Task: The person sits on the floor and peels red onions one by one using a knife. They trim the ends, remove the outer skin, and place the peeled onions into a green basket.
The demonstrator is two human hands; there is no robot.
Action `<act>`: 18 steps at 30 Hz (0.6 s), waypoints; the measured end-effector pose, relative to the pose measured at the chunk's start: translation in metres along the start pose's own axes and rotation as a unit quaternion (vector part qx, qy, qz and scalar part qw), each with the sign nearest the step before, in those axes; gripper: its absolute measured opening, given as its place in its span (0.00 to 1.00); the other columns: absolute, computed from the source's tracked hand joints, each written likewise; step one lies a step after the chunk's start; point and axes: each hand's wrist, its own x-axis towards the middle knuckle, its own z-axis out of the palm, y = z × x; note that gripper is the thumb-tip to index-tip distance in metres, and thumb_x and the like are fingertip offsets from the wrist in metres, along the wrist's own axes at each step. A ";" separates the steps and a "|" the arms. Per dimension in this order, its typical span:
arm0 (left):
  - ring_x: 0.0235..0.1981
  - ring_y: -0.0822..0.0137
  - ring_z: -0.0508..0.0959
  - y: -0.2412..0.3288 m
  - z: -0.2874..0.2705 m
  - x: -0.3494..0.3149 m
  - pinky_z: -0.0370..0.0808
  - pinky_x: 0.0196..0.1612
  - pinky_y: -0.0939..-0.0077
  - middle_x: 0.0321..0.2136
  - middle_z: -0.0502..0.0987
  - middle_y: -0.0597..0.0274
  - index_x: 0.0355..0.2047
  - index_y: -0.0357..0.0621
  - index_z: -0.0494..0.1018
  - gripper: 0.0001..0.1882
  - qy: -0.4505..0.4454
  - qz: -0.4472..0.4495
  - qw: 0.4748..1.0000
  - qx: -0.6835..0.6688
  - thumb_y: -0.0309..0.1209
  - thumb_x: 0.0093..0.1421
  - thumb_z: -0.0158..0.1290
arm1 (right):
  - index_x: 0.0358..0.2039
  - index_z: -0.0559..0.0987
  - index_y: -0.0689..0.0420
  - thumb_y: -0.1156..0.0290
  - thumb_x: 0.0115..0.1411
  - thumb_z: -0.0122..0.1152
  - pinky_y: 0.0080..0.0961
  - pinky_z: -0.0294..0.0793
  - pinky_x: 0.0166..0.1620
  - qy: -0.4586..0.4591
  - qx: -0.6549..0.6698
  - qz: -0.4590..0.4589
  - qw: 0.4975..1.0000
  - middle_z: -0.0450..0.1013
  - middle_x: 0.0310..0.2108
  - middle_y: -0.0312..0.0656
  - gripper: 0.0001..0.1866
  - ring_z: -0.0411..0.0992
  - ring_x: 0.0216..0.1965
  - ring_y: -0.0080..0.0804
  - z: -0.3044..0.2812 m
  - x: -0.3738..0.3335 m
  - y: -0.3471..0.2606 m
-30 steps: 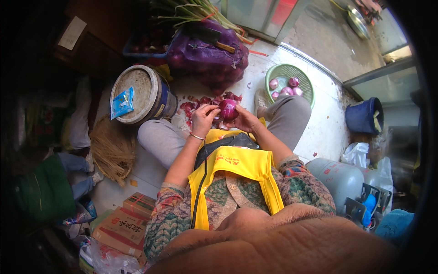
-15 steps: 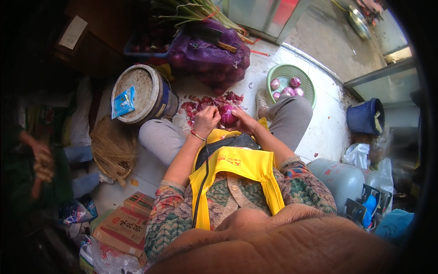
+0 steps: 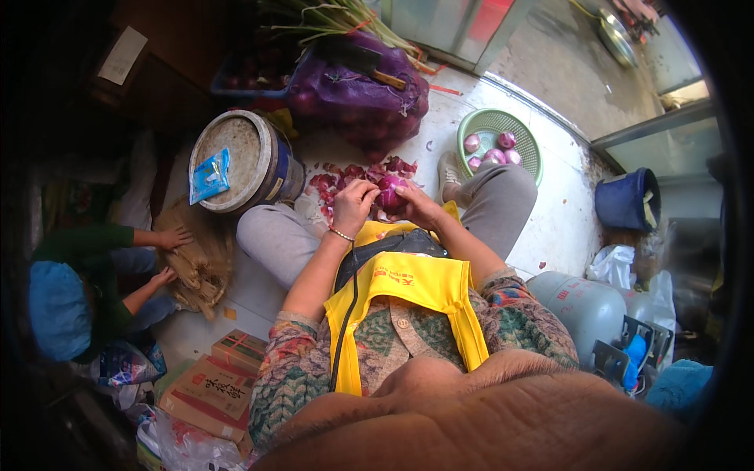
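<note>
My right hand (image 3: 422, 207) is wrapped round a red onion (image 3: 391, 191), with its thumb on the right side. My left hand (image 3: 355, 207) is closed in a pinch at the onion's left edge; whatever lies between those fingertips is too small to make out. Below the onion, yellow apron cloth and a dark bundle cover my lap. Torn red onion skins (image 3: 345, 179) lie scattered on the floor just beyond my hands. To the right stands a green colander (image 3: 536, 147) with several peeled onions (image 3: 494, 156) in it.
A lidded bucket (image 3: 236, 149) carries a blue packet. Behind the skins sits a purple mesh sack (image 3: 361, 94) of onions, a cleaver on top. At left, a co-worker's hands (image 3: 174, 238) rest on brown straw-like material (image 3: 196, 271). Grey gas cylinder (image 3: 572, 308) and blue bucket (image 3: 624, 200) stand right.
My left fingertips have come in closer to the onion, which has turned slightly. At left, the co-worker has leaned into view and laid both hands on the straw-like material.
</note>
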 end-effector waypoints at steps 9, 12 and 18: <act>0.34 0.49 0.78 -0.002 0.012 -0.004 0.74 0.38 0.60 0.32 0.76 0.50 0.33 0.38 0.72 0.05 0.025 -0.033 0.999 -0.009 0.27 0.61 0.54 | 0.66 0.59 0.47 0.55 0.62 0.62 0.41 0.80 0.43 -0.005 -0.007 -0.034 0.999 0.67 0.56 0.42 0.35 0.74 0.51 0.37 -0.001 0.003 0.002; 0.33 0.52 0.78 -0.009 0.015 -0.007 0.74 0.37 0.62 0.32 0.76 0.50 0.33 0.37 0.72 0.06 0.033 -0.014 0.999 0.014 0.27 0.62 0.53 | 0.66 0.58 0.49 0.56 0.61 0.64 0.43 0.80 0.45 -0.020 -0.006 -0.020 1.000 0.67 0.57 0.42 0.37 0.73 0.52 0.38 -0.007 0.008 0.006; 0.27 0.74 0.73 -0.021 0.018 -0.012 0.71 0.32 0.75 0.25 0.76 0.62 0.35 0.36 0.73 0.08 -0.031 -0.189 0.970 -0.152 0.30 0.65 0.51 | 0.67 0.57 0.50 0.56 0.61 0.64 0.44 0.79 0.50 -0.027 -0.013 0.015 0.999 0.66 0.59 0.42 0.39 0.72 0.55 0.38 -0.010 0.004 0.004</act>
